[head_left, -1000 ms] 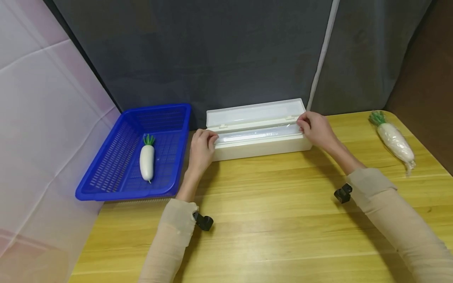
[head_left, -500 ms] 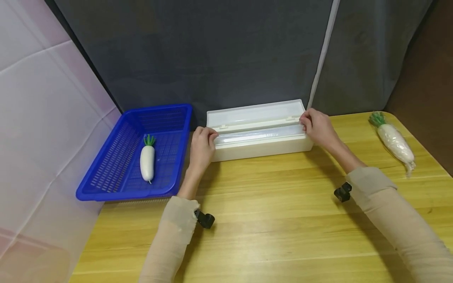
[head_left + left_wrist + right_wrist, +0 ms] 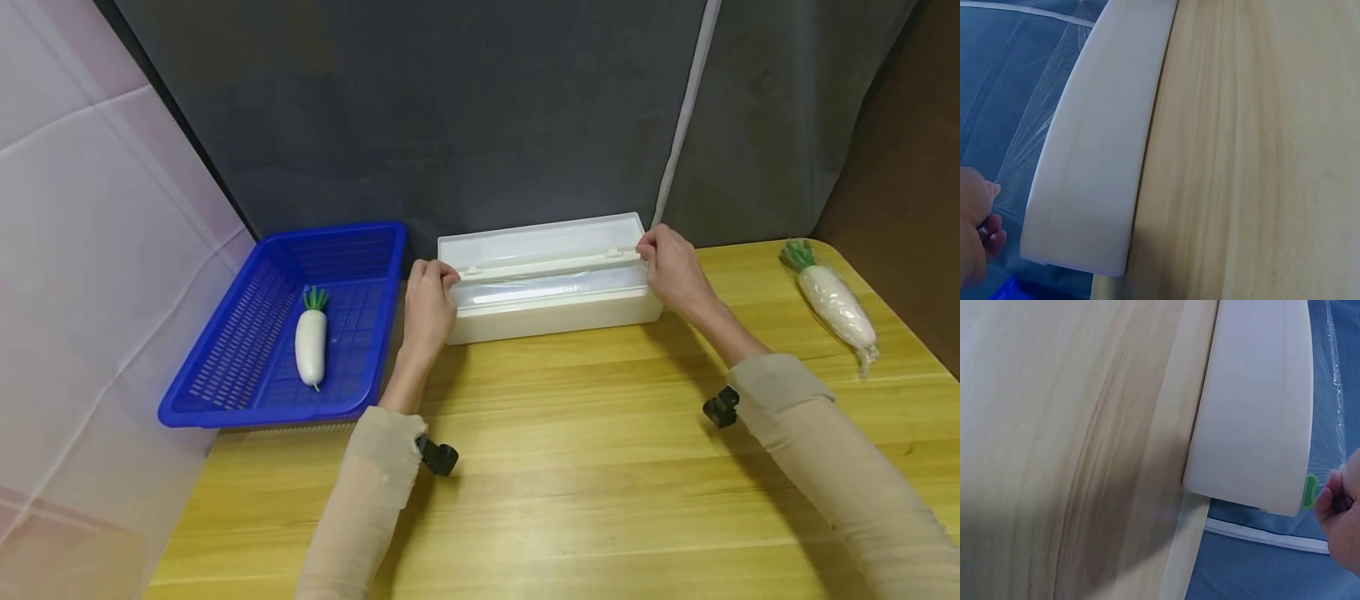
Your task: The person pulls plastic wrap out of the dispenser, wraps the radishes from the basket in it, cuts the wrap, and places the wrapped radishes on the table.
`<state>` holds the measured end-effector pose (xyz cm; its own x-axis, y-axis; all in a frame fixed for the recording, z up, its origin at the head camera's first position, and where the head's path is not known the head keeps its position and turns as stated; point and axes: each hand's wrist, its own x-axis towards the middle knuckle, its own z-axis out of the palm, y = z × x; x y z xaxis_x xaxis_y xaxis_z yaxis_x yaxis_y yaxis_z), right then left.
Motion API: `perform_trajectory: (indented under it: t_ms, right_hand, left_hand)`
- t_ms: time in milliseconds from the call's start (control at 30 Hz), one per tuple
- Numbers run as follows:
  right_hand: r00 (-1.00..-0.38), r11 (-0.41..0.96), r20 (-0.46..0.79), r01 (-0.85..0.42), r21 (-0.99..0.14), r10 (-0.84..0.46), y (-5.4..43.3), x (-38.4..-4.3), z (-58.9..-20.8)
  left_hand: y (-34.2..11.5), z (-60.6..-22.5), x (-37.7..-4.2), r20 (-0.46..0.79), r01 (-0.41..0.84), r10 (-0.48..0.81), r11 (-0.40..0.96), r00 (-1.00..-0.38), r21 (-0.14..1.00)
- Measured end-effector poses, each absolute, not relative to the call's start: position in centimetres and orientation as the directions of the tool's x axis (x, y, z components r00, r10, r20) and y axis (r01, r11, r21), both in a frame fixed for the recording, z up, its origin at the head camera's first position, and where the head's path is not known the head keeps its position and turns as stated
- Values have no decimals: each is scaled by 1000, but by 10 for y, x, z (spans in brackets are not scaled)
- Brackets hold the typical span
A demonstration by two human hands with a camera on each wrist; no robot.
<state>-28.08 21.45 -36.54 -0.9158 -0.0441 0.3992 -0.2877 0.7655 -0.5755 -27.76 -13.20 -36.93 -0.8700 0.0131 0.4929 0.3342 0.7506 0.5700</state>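
A: Started nearest with what?

B: Saw two tan sleeves [image 3: 360,508], with a black camera [image 3: 438,457] at each cuff, over the wood-grained counter [image 3: 570,483].

A: And noticed what off to the sides?

B: Found a blue basket [image 3: 262,414] on the left, with a radish [image 3: 311,346] lying inside, leaves pointing away. Spotted a wrapped radish [image 3: 836,304] well apart on the right, lying on the counter.

A: Looked at the middle next?

B: Saw the white box [image 3: 558,317] on the counter, between both hands, toward the far edge.

A: Made out the grip?

B: Saw the left hand [image 3: 427,307] pinching the clear film [image 3: 555,286] near the left end, and the right hand [image 3: 675,271] pinching near the right. Noted creases fanning from the fingertips in both wrist views.

A: Farther back?

B: Saw the lid [image 3: 540,237] standing open behind, then a dark curtain [image 3: 450,108].
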Motion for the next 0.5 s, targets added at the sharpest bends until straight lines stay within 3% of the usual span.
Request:
perform_trajectory:
  t_ms: [300,500]
  right_hand:
    - [-940,760,341,-227,-609,-8,213,-281,-361]
    - [-923,757,386,-254,-602,-2,212,-283,-356]
  left_hand:
    - [-128,-361,-281,496,322,-2,759,-868,566]
    - [-128,-356,-281,539,341,-17,757,-842,557]
